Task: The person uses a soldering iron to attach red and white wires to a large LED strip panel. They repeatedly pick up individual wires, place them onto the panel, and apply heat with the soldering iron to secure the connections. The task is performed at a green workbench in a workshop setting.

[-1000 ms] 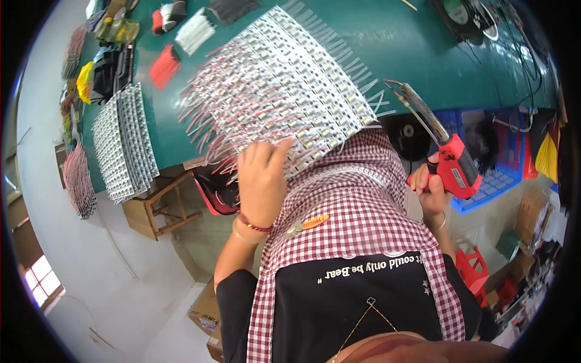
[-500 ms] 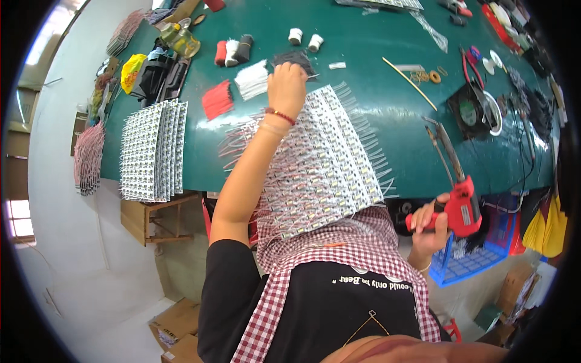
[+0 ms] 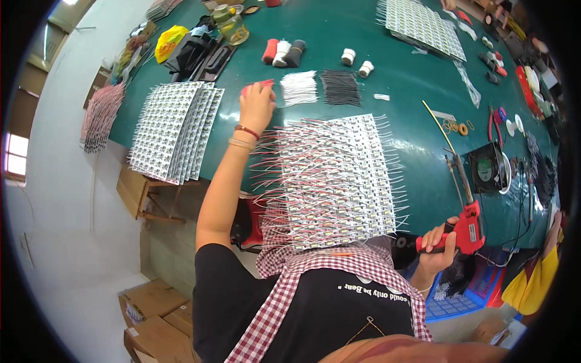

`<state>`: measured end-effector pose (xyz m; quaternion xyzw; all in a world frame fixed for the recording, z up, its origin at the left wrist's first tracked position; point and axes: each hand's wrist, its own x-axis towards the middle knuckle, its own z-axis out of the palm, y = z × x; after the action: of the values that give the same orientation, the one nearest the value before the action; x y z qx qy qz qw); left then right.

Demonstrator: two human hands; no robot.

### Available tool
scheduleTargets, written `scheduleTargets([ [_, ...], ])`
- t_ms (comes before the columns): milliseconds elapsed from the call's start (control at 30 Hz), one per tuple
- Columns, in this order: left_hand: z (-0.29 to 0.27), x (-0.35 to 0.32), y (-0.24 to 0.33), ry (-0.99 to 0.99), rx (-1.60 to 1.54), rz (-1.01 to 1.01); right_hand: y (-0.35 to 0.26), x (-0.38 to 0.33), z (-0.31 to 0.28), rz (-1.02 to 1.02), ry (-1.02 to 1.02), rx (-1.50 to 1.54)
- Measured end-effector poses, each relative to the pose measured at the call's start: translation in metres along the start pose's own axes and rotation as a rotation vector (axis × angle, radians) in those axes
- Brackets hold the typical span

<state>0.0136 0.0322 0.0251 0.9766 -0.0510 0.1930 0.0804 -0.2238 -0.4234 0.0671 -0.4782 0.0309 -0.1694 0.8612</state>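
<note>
My left hand (image 3: pixel 257 107) reaches over the pile of cut red wires (image 3: pixel 261 85), fingers bent down and closed on it. The fingertips partly hide the pile. To its right lie a pile of white wires (image 3: pixel 299 88) and one of black wires (image 3: pixel 341 88). In front of me is a white panel of small circuit boards (image 3: pixel 342 187), with red and white wires sticking out along its left side and pale wires along its right. My right hand (image 3: pixel 437 245) grips the handle of a red soldering gun (image 3: pixel 469 233), its tip pointing up and away, right of the panel.
A stack of similar panels (image 3: pixel 166 130) stands at the left table edge. Tied wire bundles (image 3: pixel 282 53), white rolls (image 3: pixel 348 57), a wooden stick (image 3: pixel 437 124) and a small black fan (image 3: pixel 487 169) lie on the green table (image 3: pixel 387 75). More panels (image 3: pixel 420 27) lie at the back right.
My left hand has moved left from the black wires to the red ones. The view has shifted, and the soldering gun stays in my right hand beside the panel.
</note>
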Motion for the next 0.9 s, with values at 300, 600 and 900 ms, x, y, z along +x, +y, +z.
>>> scheduleTargets([
  [300, -0.013, -0.013, -0.04, -0.029, 0.01, 0.106, -0.003, -0.009, 0.015, 0.002, -0.012, 0.015],
  [600, -0.002, -0.024, -0.031, 0.126, -0.028, 0.123, -0.014, -0.004, 0.021, -0.08, 0.024, -0.016],
  [900, -0.015, -0.025, -0.026, 0.351, -0.256, 0.119, -0.02, -0.009, 0.018, -0.112, 0.036, -0.026],
])
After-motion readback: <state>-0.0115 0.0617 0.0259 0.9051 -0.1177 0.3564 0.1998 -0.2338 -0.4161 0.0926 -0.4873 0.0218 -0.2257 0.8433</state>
